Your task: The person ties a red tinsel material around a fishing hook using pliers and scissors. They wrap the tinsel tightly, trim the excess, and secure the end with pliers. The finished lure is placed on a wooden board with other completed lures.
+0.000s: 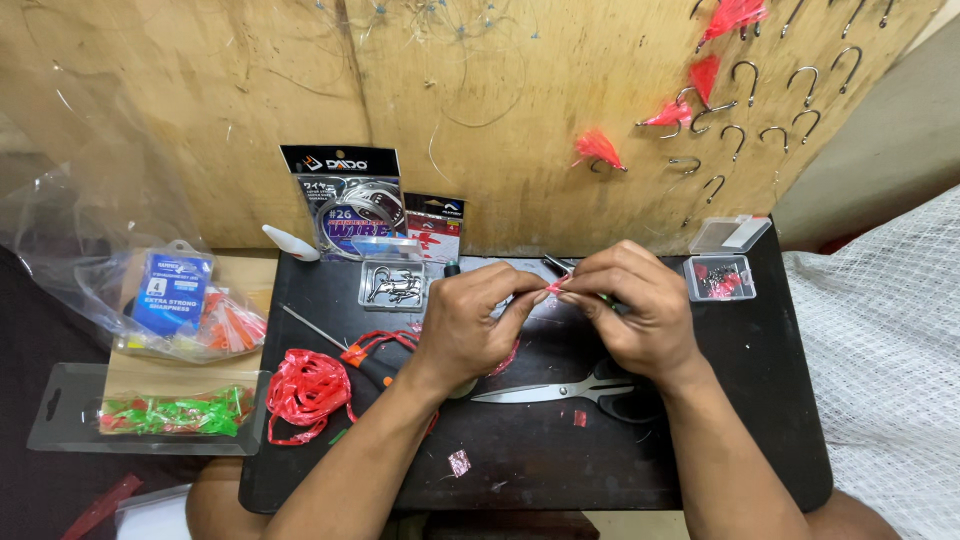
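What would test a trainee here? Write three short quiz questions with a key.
1. True or false: the steel scissors lie on the black tray, below the hands.
2. What colour is the small piece pinched between the left hand and right hand?
3. The clear box of metal hooks sits: A) left of the hands, B) right of them?

Key: 1 true; 2 pink-red; 3 A.

we see even, soft light from above, faint shadows under the hands (pixel 560 315), sharp focus, slight edge bending.
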